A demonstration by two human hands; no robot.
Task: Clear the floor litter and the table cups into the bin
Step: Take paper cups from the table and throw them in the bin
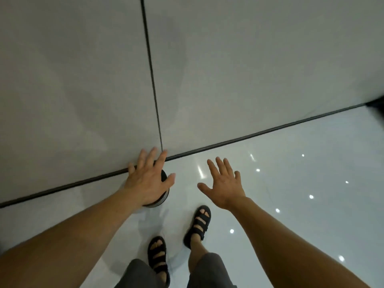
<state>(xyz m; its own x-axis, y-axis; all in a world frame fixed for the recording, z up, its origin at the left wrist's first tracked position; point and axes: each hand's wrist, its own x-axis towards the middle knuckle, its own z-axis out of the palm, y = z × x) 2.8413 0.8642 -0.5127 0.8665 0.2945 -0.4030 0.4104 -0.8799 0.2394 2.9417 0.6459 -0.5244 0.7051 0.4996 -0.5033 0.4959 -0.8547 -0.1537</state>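
Note:
My left hand (148, 179) is stretched forward with straight, spread fingers, and it holds nothing. It hangs over a round bin (163, 197) with a dark top and a metal rim, which stands on the floor against the wall and is mostly hidden behind the hand. My right hand (225, 185) is stretched out to the right of the bin with its fingers spread, holding nothing. No litter and no cups are in view.
A grey panelled wall (83, 80) with a dark vertical seam fills the upper view, meeting the glossy white floor (291, 194) at a dark skirting strip. My feet in black sandals (197, 223) stand just behind the bin. A dark object (377, 104) shows at the right edge.

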